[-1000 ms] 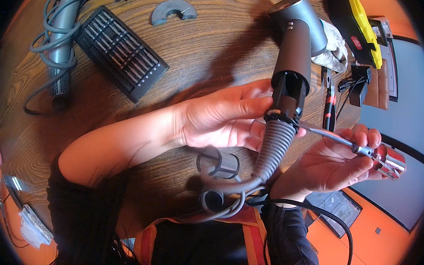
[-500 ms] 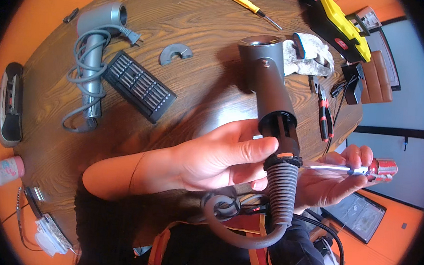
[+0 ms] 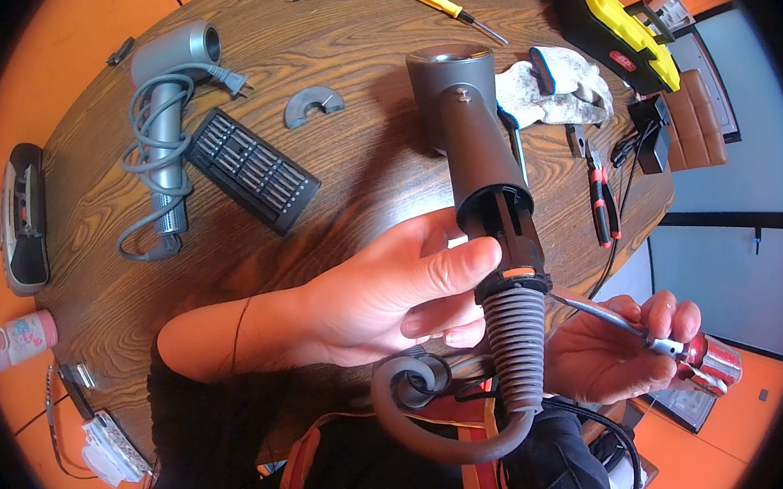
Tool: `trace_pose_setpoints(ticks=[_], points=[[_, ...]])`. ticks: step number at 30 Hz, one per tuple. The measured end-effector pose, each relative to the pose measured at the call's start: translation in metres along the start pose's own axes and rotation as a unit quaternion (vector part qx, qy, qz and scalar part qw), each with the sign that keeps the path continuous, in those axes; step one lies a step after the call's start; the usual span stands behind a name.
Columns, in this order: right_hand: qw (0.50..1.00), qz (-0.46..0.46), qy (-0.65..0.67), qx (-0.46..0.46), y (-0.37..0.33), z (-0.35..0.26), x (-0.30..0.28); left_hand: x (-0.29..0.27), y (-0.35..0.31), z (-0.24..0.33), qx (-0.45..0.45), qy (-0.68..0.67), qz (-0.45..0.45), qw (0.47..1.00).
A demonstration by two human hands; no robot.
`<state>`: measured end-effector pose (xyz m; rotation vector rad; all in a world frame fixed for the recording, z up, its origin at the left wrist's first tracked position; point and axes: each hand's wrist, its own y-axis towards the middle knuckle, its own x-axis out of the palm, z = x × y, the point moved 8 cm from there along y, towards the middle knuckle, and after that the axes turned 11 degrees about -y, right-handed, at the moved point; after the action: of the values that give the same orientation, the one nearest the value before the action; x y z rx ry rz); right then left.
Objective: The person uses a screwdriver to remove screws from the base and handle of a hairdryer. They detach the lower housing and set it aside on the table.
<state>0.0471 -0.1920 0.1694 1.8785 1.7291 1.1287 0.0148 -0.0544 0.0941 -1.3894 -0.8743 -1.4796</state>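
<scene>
Woodgrain round table (image 3: 342, 165) carries a spare grey hair dryer (image 3: 169, 105) far left and a black bit case (image 3: 251, 170); grey hair dryer with ribbed cord sleeve (image 3: 482, 160) stands mid-air, near centre, left hand (image 3: 388, 298) clasping its handle base; right hand (image 3: 613, 352) grips a red-handled screwdriver (image 3: 672, 347), tip at the collar; loosening seems underway, and steady alignment looks needed; open room lies left.

left hand (image 3: 388, 298): fingers curled, gripping | right hand (image 3: 613, 352): pinching (palm up)
</scene>
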Motion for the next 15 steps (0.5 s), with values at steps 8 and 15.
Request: trace_pose_setpoints(ticks=[8, 15], points=[[0.999, -0.006, 0.032, -0.015, -0.0004, -0.0033, 0.002, -0.0033, -0.0007, -0.0003, -0.014, 0.001, 0.017, 1.0], [0.999, -0.03, 0.038, -0.002, 0.0008, -0.0039, 0.0088, -0.0013, -0.0032, -0.0023, -0.001, -0.021, 0.036, 0.999]])
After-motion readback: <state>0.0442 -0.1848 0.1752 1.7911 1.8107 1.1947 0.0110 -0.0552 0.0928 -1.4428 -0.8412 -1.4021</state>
